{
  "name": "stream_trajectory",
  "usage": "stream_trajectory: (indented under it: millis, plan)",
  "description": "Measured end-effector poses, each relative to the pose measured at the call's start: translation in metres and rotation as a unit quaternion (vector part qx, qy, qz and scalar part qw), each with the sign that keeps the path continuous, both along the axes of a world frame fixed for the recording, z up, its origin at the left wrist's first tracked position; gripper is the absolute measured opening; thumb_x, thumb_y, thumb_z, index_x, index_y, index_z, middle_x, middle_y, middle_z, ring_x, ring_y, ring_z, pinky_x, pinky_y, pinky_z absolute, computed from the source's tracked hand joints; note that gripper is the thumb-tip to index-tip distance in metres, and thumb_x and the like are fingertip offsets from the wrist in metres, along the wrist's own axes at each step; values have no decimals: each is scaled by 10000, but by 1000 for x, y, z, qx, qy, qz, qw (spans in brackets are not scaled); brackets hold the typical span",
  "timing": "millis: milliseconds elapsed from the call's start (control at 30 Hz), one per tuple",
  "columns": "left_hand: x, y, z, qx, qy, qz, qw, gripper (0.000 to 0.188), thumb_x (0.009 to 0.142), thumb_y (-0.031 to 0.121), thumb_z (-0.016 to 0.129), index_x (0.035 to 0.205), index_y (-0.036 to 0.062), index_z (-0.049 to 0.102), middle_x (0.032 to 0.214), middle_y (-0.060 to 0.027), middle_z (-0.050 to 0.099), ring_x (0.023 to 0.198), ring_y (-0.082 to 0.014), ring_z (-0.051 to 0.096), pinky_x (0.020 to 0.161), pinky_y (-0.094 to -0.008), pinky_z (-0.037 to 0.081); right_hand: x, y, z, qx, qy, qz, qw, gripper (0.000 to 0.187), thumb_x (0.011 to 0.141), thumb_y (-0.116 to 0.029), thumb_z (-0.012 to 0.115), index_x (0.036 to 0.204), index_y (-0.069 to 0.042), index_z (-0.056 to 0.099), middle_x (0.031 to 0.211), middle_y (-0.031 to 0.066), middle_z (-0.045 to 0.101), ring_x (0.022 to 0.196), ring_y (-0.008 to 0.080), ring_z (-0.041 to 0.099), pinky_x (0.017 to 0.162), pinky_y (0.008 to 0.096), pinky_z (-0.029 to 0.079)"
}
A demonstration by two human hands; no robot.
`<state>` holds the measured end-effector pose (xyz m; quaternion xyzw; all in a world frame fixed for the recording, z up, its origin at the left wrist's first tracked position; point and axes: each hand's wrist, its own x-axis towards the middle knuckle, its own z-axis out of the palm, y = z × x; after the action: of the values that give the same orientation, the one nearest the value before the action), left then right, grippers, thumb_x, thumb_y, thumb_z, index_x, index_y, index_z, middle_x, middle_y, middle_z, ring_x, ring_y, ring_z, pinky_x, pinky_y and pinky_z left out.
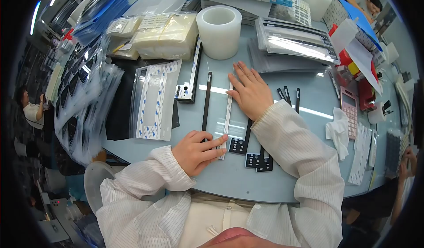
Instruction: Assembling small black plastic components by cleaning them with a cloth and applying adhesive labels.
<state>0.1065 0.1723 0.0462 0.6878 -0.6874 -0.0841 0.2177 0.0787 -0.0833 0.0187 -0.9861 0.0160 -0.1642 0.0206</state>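
Note:
A narrow white strip lies lengthwise on the table in front of me. My left hand rests at its near end, fingers stretched out and their tips on the strip. Farther up, my right hand lies flat with spread fingers, its thumb side touching the strip. Left of the strip lies a long thin black strip, whose near end runs behind my left hand. Black L-shaped pieces with small pale-edged holes lie between my forearms, their long arms partly hidden by my right sleeve.
A roll of clear film stands at the back, beside bagged cream sheets. Patterned-backing sheets and a stack of L-shaped pieces lie left. Clear-packed panels, a crumpled tissue and a pink calculator are right.

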Motion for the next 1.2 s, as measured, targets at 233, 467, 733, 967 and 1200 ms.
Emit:
stream_trajectory:
  millis: [233, 467, 733, 967, 1200]
  plan:
    - [-3, 1, -2, -4, 2, 2, 1000, 300, 845, 110, 655, 1145, 120, 650, 1364, -50, 575, 1015, -236, 544, 917, -366, 426, 1, 3, -7, -18, -4, -9, 1000, 523, 976, -410, 486, 1357, -54, 512, 1505, 109, 396, 1448, 231, 265, 1173, 419, 232]
    - [-1, -1, -5, -28, -12, 3, 1000, 305, 812, 106, 673, 1116, 128, 662, 1336, -43, 594, 997, -232, 555, 894, -362, 435, -39, 20, 10, 3, 94, 76, 993, 577, 967, -414, 499, 1359, 9, 489, 1514, 120, 373, 1455, 258, 242, 1171, 499, 189]
    - [1, -1, -7, -56, -32, 13, 998, 321, 740, 114, 715, 1060, 114, 690, 1309, -50, 614, 938, -229, 570, 849, -355, 450, -100, 55, 33, 127, 192, 143, 962, 674, 932, -427, 559, 1417, 19, 417, 1544, 129, 323, 1471, 293, 204, 1170, 531, 153]
    - [2, 2, -13, -126, -92, -20, 988, 302, 741, 100, 710, 1042, 70, 693, 1223, -85, 654, 939, -208, 606, 828, -334, 462, -94, 42, 36, 92, 199, 162, 962, 617, 931, -445, 559, 1390, -39, 484, 1530, 78, 365, 1473, 282, 201, 1165, 553, 145]
    - [-10, 11, -7, -107, -133, -45, 984, 299, 777, 156, 714, 1017, -20, 684, 1106, -141, 689, 1024, -240, 650, 858, -367, 503, -94, 45, 33, 65, 181, 172, 966, 637, 900, -476, 586, 1373, -55, 511, 1517, 56, 392, 1463, 263, 235, 1168, 546, 152]
